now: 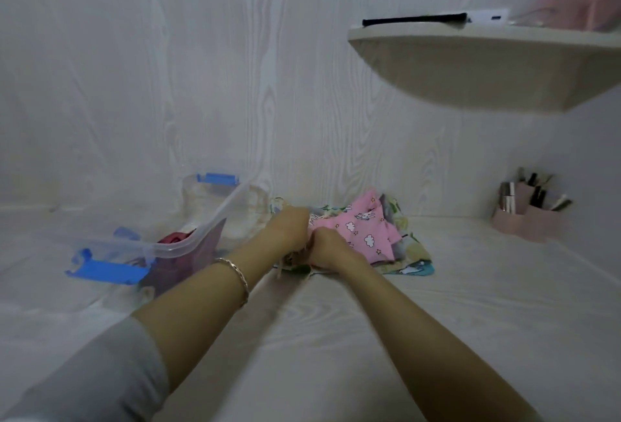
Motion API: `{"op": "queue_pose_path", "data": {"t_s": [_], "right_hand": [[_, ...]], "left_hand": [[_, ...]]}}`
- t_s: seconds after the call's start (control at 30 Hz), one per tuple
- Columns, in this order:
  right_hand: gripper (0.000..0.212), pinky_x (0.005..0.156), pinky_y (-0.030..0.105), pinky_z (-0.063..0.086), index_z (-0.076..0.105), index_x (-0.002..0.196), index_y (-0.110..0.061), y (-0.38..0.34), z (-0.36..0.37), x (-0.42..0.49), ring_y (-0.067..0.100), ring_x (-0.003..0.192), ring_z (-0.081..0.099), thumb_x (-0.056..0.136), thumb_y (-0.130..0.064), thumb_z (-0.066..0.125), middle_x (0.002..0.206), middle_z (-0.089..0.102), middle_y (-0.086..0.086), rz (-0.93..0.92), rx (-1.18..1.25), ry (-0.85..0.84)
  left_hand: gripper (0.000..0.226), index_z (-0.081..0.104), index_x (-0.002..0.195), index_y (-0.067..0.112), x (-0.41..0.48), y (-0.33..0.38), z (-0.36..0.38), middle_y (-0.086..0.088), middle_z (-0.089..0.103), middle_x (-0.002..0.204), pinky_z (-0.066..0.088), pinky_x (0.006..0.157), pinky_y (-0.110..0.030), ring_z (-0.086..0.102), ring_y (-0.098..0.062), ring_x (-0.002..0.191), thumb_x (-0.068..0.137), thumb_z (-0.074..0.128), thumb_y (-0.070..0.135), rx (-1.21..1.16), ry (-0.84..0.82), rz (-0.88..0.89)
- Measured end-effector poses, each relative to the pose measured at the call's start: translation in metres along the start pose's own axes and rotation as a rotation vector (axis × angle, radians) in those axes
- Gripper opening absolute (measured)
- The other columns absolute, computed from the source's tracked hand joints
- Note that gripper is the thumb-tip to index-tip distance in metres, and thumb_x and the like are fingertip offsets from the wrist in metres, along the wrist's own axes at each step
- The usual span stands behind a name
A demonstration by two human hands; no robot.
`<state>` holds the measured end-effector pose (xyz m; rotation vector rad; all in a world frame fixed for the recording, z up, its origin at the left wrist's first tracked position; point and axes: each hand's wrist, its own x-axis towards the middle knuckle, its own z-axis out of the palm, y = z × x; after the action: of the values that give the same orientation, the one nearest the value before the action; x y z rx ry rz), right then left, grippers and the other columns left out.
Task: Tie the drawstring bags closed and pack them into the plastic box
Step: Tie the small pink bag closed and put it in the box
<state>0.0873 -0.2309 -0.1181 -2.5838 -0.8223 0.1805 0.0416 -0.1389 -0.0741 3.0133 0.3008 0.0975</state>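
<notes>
Early stage, I'd say. Plastic box (188, 244), left on the bench (336, 337), holds a dark red bag (174, 238). Left hand (292, 226) and right hand (324, 248), fingers curled, pinch the nearest bag (299, 268) at its mouth. Pink bag (366, 226) and the rest of the pile are unpacked.

I see near worktop (336, 337) open | plastic box (188, 240) blocks left | bag pile (369, 230) centre | organizer (524, 220) far right | shelf (470, 62) overhangs right

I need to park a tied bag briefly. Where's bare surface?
Bare: the stretch between the bag pile and the pink organizer, and the wide near surface in front of the pile. Crowded: between the plastic box and the pile, where the left hand and right hand grip it.
</notes>
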Motion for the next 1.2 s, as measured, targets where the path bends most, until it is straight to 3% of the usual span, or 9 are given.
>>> {"op": "queue_pose_path", "data": {"t_s": [0.13,0.33,0.47,0.53,0.6,0.67,0.77,0.93,1.2], "right_hand": [[0.009,0.058,0.029,0.037,0.059,0.077,-0.012,0.003,0.011,0.001,0.030,0.074,0.058,0.079,-0.016,0.066,0.075,0.059,0.013,0.016,0.018,0.077],[0.035,0.057,0.027,0.038,0.050,0.057,-0.015,0.009,-0.002,-0.003,0.024,0.064,0.049,0.092,-0.021,0.054,0.063,0.051,0.008,0.064,0.232,0.083],[0.044,0.065,0.023,0.046,0.071,0.064,-0.033,0.017,-0.033,-0.018,0.014,0.066,0.058,0.088,-0.002,0.052,0.070,0.065,-0.003,-0.050,0.375,0.099],[0.037,0.074,0.035,0.056,0.074,0.084,-0.030,0.018,-0.050,-0.025,0.023,0.080,0.068,0.092,-0.004,0.048,0.090,0.073,0.003,-0.078,0.422,0.109],[0.028,0.070,0.032,0.053,0.068,0.089,-0.022,0.016,-0.066,-0.031,0.017,0.077,0.066,0.098,-0.009,0.045,0.084,0.070,0.001,-0.113,0.456,0.121],[0.027,0.064,0.024,0.042,0.063,0.088,-0.019,0.014,-0.081,-0.035,0.007,0.067,0.054,0.100,-0.010,0.041,0.073,0.060,-0.005,-0.150,0.478,0.173],[0.030,0.060,0.024,0.036,0.059,0.085,-0.024,0.013,-0.100,-0.038,0.007,0.063,0.047,0.099,-0.011,0.037,0.072,0.054,-0.007,-0.165,0.522,0.254],[0.028,0.070,0.032,0.039,0.060,0.080,-0.025,0.018,-0.111,-0.042,0.019,0.070,0.052,0.094,-0.013,0.039,0.077,0.060,0.000,-0.158,0.599,0.312],[0.051,0.075,0.032,0.036,0.030,0.060,-0.020,0.021,-0.069,-0.057,0.014,0.057,0.036,0.095,-0.053,0.043,0.061,0.032,0.005,-0.075,0.440,0.238]], "left_hand": [[0.028,0.061,0.117,0.001,0.005,-0.011,0.023,-0.014,0.063,0.116,0.047,0.092,-0.035,0.060,-0.030,0.107,0.091,0.052,0.007,-0.006,-0.111,-0.002],[0.050,0.041,0.140,0.011,0.004,-0.014,0.017,-0.014,0.056,0.132,0.047,0.096,-0.036,0.056,-0.029,0.116,0.091,0.050,0.002,-0.072,-0.035,0.086],[0.064,0.033,0.147,0.014,0.006,-0.018,0.014,-0.013,0.047,0.142,0.038,0.103,-0.035,0.047,-0.029,0.128,0.088,0.057,0.003,-0.186,0.073,0.185],[0.067,0.031,0.148,0.017,0.009,-0.018,0.014,-0.012,0.041,0.146,0.035,0.108,-0.035,0.042,-0.028,0.131,0.088,0.058,0.004,-0.239,0.105,0.217],[0.051,0.046,0.138,0.016,0.014,-0.017,0.015,-0.011,0.049,0.136,0.038,0.104,-0.037,0.047,-0.027,0.122,0.090,0.059,0.010,-0.287,0.186,0.256],[0.011,0.063,0.101,0.017,0.012,-0.014,0.013,-0.005,0.060,0.103,0.045,0.086,-0.039,0.055,-0.029,0.102,0.093,0.055,0.020,-0.257,0.309,0.272],[0.031,0.043,0.064,0.029,0.006,-0.018,0.007,0.006,0.047,0.072,0.036,0.062,-0.033,0.053,-0.026,0.078,0.095,0.050,0.028,-0.276,0.485,0.214],[0.030,0.057,0.080,0.012,-0.029,-0.023,-0.016,0.000,0.056,0.075,0.039,0.063,-0.027,0.051,-0.013,0.071,0.100,0.044,0.031,-0.617,0.633,0.264],[0.030,0.044,0.081,0.023,-0.080,-0.042,-0.011,0.007,0.051,0.068,0.042,0.058,-0.034,0.052,-0.011,0.063,0.098,0.037,0.047,-0.326,0.614,0.247]]}}
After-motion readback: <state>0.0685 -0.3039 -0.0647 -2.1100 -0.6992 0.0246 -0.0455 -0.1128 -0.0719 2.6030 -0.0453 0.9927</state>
